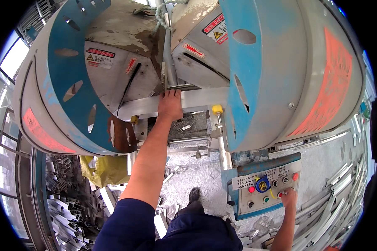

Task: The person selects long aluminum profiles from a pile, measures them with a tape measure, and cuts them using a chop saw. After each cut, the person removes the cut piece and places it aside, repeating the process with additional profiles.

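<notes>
Though sack opaque, hand on bar

**Saw colours: blue, grey, orange-red**

Guards: blue, worn in patches; rust-brown at the left one's lower end. Housings: grey, with orange-red blocks. Labels: white, red and black, yellow triangle. Bar: plain silver. Clamp caps: yellow. Panel: pale grey face, blue edge. Buttons: red, green. Tape measure: blue, black, yellow. Sack: yellow. Sleeve: navy. Floor: mottled pale grey.
</notes>
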`<state>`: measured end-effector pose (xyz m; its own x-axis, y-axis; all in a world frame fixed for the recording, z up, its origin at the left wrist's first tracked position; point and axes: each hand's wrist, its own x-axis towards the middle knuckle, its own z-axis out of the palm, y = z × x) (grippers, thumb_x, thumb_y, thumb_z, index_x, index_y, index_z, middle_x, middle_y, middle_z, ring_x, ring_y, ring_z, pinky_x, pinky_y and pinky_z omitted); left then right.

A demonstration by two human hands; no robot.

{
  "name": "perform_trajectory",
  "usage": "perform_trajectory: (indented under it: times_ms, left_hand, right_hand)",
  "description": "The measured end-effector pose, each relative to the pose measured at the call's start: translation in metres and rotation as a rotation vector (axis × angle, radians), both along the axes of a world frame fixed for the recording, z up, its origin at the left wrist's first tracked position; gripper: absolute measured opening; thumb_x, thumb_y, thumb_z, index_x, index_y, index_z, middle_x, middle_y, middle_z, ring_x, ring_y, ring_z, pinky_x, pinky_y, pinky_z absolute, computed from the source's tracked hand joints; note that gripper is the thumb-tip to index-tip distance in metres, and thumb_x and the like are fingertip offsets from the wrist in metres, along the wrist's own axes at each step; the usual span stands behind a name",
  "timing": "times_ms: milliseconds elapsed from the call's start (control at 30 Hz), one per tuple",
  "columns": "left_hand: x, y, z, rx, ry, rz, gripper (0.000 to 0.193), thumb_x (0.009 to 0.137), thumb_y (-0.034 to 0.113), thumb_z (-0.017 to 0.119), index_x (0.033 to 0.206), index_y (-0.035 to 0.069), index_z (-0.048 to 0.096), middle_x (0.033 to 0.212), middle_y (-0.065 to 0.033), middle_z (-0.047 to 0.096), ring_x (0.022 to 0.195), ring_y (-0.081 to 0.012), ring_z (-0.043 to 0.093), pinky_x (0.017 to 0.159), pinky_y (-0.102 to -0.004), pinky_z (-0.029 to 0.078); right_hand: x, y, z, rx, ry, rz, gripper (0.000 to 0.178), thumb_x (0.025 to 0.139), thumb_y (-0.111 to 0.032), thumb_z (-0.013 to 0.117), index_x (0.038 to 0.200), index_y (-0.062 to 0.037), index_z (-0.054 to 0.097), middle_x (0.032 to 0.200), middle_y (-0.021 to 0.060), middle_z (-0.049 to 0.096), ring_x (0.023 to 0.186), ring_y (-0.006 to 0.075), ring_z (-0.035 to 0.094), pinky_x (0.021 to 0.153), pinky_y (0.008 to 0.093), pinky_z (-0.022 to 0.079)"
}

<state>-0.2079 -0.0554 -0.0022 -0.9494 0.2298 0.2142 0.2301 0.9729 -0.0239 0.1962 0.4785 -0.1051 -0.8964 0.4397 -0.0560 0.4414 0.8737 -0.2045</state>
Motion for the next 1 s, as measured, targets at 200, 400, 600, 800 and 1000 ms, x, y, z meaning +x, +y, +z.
perform_trajectory:
  times_ms: [200, 400, 600, 800, 1000]
  left_hand:
    - [0.0033, 0.0015, 0.0065, 0.019, -0.01, -0.017, 0.064, 0.066, 0.011, 0.067, 0.126, 0.004, 0.049, 0.121, -0.0125, 0.054, 0.118, -0.0301, 0.049, 0.106, -0.0447, 0.036]
    - [0.0038, -0.0004, 0.0043, 0.042, 0.006, -0.026, 0.062, 0.067, 0.012, 0.069, 0.125, 0.005, 0.047, 0.12, -0.0155, 0.053, 0.119, -0.0331, 0.048, 0.107, -0.0481, 0.035]
    - [0.0063, 0.0009, 0.0081, 0.037, -0.017, -0.024, 0.062, 0.067, 0.01, 0.067, 0.126, 0.004, 0.047, 0.12, -0.0158, 0.053, 0.121, -0.0333, 0.048, 0.107, -0.0481, 0.035]
    - [0.0036, -0.0021, 0.0004, 0.065, 0.008, -0.015, 0.062, 0.067, 0.01, 0.066, 0.126, 0.004, 0.047, 0.121, -0.0162, 0.053, 0.121, -0.0335, 0.048, 0.108, -0.0481, 0.035]
    - [0.0064, 0.001, 0.0041, 0.064, -0.018, -0.003, 0.061, 0.066, 0.009, 0.065, 0.125, 0.005, 0.048, 0.121, -0.0162, 0.053, 0.121, -0.0334, 0.048, 0.11, -0.0492, 0.033]
  right_hand:
    - [0.0034, 0.0061, -0.0065, 0.009, 0.01, 0.027, 0.015, 0.065, -0.004, 0.062, 0.079, -0.004, 0.066, 0.078, 0.0193, 0.067, 0.078, 0.0393, 0.064, 0.073, 0.0483, 0.05]
    - [0.0041, 0.008, -0.0057, -0.014, -0.004, 0.016, 0.019, 0.065, -0.005, 0.062, 0.083, -0.0038, 0.069, 0.081, 0.0193, 0.069, 0.08, 0.0391, 0.065, 0.076, 0.0471, 0.051]
    - [0.004, 0.0069, -0.0029, -0.031, -0.05, -0.014, 0.023, 0.065, -0.006, 0.062, 0.087, -0.0029, 0.07, 0.084, 0.0207, 0.069, 0.083, 0.0397, 0.065, 0.078, 0.047, 0.051]
    - [0.0032, 0.0029, -0.0004, -0.029, -0.04, -0.004, 0.022, 0.066, -0.006, 0.06, 0.086, -0.0023, 0.069, 0.084, 0.0215, 0.068, 0.083, 0.041, 0.065, 0.077, 0.048, 0.05]
    - [0.0043, 0.0051, -0.0022, -0.021, -0.034, 0.002, 0.021, 0.066, -0.006, 0.059, 0.084, -0.0029, 0.069, 0.083, 0.022, 0.068, 0.084, 0.041, 0.065, 0.078, 0.0473, 0.051]
